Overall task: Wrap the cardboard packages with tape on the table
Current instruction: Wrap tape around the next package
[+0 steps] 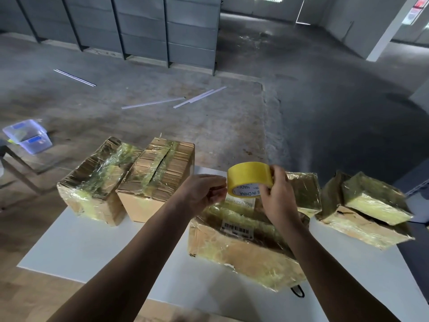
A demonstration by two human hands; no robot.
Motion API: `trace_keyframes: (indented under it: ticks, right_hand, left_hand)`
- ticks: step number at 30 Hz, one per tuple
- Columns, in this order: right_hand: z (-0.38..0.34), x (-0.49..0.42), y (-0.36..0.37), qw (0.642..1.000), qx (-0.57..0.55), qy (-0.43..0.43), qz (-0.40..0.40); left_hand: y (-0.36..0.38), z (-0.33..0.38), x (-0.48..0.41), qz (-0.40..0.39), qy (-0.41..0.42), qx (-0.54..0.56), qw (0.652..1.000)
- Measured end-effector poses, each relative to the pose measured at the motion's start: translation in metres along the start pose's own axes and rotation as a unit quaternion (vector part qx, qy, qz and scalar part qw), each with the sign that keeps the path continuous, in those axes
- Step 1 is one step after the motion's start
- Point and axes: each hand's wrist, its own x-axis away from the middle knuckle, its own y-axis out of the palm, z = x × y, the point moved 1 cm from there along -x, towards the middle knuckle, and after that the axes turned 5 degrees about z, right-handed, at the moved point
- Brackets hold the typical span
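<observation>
Far left on the floor sits a clear plastic bin (27,135) with blue clips, and I can't really make out what's in it. The white table (92,247) has its biggest bare patch at the front left, in front of two boxes. The left box (92,182) sits at the back left corner. The second box (157,173) is right against it, with a slit showing down its top under shiny tape.

The left hand (204,191) is up just beside the yellow tape roll (248,177) with its fingers curled in. I can't tell whether it's pinching a loose end or nothing at all. The right hand (278,194) grips the roll from the right, fingers wrapped over the rim. It holds the roll in the air above the middle box (243,247), which is covered in tape and has a barcode label. Something black (298,291) pokes out under that box's front edge, mostly hidden.

Another box (304,194) is half hidden behind the right hand. On the far right, stacked boxes (366,210) reach the table's right edge.
</observation>
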Motion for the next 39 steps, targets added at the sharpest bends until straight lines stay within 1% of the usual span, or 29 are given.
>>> trace_keyframes:
  ticks: [4, 9, 12, 16, 20, 22, 25, 27, 28, 31, 33, 36, 39]
  right_hand:
    - [-0.002, 0.002, 0.001, 1.0, -0.007, -0.013, 0.003]
    - [-0.001, 0.0, 0.0, 1.0, -0.012, -0.009, 0.0]
    - [-0.003, 0.002, -0.003, 0.998, 0.028, -0.046, -0.012]
    - [-0.004, 0.004, -0.007, 0.987, 0.104, -0.112, -0.042]
    - [-0.004, 0.004, -0.008, 0.976, 0.148, -0.153, -0.048]
    - [-0.006, 0.004, -0.008, 0.977, 0.14, -0.153, -0.047]
    - [-0.008, 0.005, -0.004, 0.985, 0.108, -0.131, -0.042]
    - [-0.007, 0.007, 0.0, 0.988, 0.079, -0.124, -0.045]
    - [-0.006, 0.007, 0.001, 0.989, 0.061, -0.123, -0.048]
    - [-0.004, 0.005, 0.001, 0.991, -0.027, -0.119, -0.055]
    - [-0.006, 0.003, -0.001, 0.988, -0.057, -0.134, -0.06]
    - [-0.01, 0.002, -0.006, 0.979, -0.013, -0.19, -0.074]
    - [-0.01, 0.0, -0.011, 0.962, 0.064, -0.245, -0.103]
  left_hand:
    - [0.0, -0.003, -0.002, 0.001, -0.028, 0.029, 0.999]
    - [0.0, -0.003, -0.004, -0.002, -0.032, 0.055, 0.998]
    - [0.0, 0.0, -0.002, -0.001, -0.017, 0.028, 0.999]
    - [-0.005, 0.0, 0.0, 0.031, 0.0, -0.03, 0.999]
    - [-0.012, -0.007, 0.001, 0.043, 0.001, -0.045, 0.998]
    - [-0.015, -0.01, 0.002, 0.028, -0.016, -0.033, 0.999]
    - [-0.017, -0.008, 0.004, -0.017, -0.051, -0.026, 0.998]
    - [-0.017, -0.006, 0.004, -0.026, -0.068, -0.018, 0.997]
    - [-0.016, -0.005, 0.003, -0.027, -0.067, -0.025, 0.997]
    - [-0.016, -0.008, 0.002, -0.001, -0.03, -0.096, 0.995]
    - [-0.016, -0.01, 0.003, 0.016, -0.017, -0.104, 0.994]
    - [-0.022, -0.005, 0.003, 0.035, -0.002, -0.106, 0.994]
    - [-0.037, -0.001, 0.004, 0.056, -0.003, -0.1, 0.993]
